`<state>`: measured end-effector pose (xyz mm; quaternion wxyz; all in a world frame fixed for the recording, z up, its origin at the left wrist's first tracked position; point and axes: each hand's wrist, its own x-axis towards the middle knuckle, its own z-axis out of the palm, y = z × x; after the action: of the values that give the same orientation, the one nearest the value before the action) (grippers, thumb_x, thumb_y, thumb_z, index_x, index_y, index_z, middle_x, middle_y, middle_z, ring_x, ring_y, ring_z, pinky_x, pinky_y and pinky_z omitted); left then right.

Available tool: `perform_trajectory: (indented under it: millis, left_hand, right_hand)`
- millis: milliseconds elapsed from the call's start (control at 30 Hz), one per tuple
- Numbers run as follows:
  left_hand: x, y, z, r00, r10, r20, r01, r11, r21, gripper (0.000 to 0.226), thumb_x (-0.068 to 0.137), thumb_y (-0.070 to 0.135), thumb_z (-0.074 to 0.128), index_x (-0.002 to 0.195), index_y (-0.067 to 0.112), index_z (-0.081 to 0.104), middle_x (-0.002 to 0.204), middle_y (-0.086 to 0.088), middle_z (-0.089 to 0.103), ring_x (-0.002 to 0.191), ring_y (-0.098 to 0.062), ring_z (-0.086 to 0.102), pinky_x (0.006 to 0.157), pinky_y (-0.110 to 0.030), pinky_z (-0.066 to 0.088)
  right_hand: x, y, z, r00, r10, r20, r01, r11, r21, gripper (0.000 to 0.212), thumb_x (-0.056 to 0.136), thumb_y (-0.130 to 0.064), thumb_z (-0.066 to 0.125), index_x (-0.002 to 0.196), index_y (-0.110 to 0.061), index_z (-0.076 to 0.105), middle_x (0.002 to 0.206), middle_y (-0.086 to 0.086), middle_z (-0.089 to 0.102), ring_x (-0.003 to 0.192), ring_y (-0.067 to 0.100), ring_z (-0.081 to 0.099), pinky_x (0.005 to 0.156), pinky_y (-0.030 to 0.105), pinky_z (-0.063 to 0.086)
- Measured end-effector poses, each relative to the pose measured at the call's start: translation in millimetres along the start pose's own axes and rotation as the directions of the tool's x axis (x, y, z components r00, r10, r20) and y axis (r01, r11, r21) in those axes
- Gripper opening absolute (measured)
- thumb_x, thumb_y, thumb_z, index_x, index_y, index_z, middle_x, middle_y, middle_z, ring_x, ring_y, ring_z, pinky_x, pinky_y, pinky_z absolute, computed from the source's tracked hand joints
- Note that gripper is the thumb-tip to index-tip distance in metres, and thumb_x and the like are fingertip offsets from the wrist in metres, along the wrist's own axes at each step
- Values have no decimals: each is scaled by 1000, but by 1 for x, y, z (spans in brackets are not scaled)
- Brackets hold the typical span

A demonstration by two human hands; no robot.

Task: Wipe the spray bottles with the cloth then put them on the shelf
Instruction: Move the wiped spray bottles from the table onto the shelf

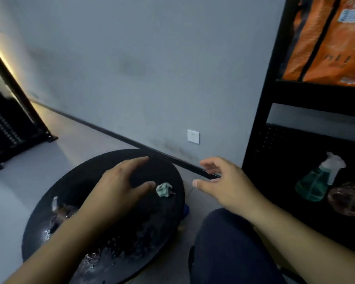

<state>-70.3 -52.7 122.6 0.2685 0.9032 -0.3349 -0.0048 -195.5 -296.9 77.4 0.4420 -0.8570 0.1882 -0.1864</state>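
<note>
On the low shelf point(291, 140) of the black rack at right we see a green spray bottle point(314, 185), flask-shaped, standing upright with its long axis vertical and its pale trigger head point(334, 162) on top. Which way the nozzle points we cannot tell. Just right of it on the same shelf sits a brownish clear bottle point(348, 199), blurred and partly cut by the frame edge. One level up in the rack: an orange bag point(324, 44).

Left of the rack, a round black table point(86, 181) with a crumpled greenish cloth point(163, 189) near its far-right rim. At the table's near-left part, under our left forearm, lies another brownish object with a pale tip point(58, 210), too blurred to call. Wet patches glint on the near side of the tabletop.

Left hand point(121, 181) hovers over the table, fingers straight and spread, holding nothing, thumb tip just beside the cloth. Right hand point(219, 181) is in the air between table and rack, fingers loosely extended, holding nothing, apart from the green bottle. Between hand and shelf stands the rack's black upright post point(260, 119).

A white wall socket point(193, 136) sits on the grey wall left of the rack. Our knee in dark trousers point(223, 242) is below the right hand.
</note>
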Motion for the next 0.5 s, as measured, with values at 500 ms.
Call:
perform_trajectory:
  millis: [500]
  left_hand:
    - [-66,-156,-46,895,-404,-191,401,914,-53,66,88,41,86,148,34,60,145,5,66,117,-24,70,101,-41,54]
  right_hand:
    - [39,-71,184,923,-135,361,144,990,1,49,81,-46,83,125,-38,63,120,-22,61,112,-5,58,100,27,52]
